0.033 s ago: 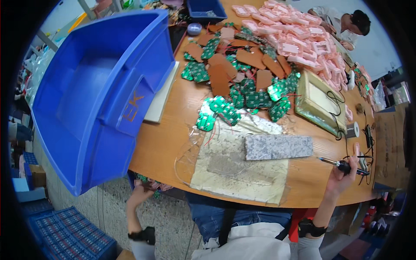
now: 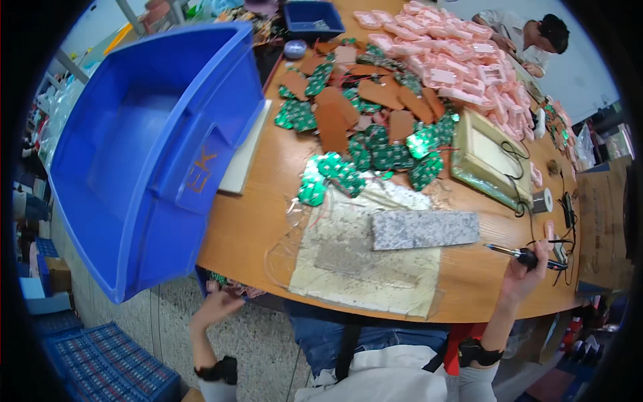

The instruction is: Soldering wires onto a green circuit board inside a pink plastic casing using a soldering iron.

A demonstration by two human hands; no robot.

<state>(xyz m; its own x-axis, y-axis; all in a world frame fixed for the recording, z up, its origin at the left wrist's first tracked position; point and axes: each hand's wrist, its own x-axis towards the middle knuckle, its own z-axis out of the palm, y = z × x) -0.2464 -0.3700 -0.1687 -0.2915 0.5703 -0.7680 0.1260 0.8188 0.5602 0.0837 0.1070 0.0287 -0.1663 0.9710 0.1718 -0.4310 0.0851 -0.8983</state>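
My right hand point(image 2: 520, 278) grips a soldering iron point(image 2: 529, 258) by its dark handle, its metal tip pointing left toward a speckled grey stone slab point(image 2: 426, 230). Below the table's left front edge, my left hand point(image 2: 216, 309) is empty, fingers loosely stretched out. Close by it, green boards and pinkish pieces point(image 2: 234, 285) lie in a partly hidden container under the tabletop. The slab rests on a worn cream sheet point(image 2: 365, 271). Beyond it, green circuit boards point(image 2: 392, 155) with thin red wires lie heaped among brown flat pieces point(image 2: 333, 120).
A large blue bin point(image 2: 144, 167) stands tilted at the left. Pink plastic housings point(image 2: 455, 53) are piled at the back. To the right are a cream tray-like block point(image 2: 492, 157), a solder spool point(image 2: 542, 201) and black cables. Another person point(image 2: 526, 40) sits across the table.
My left hand has drawn back from the boards under the table edge, its fingers now off them. My right hand keeps the soldering iron in nearly the same place. The view shifts slightly.
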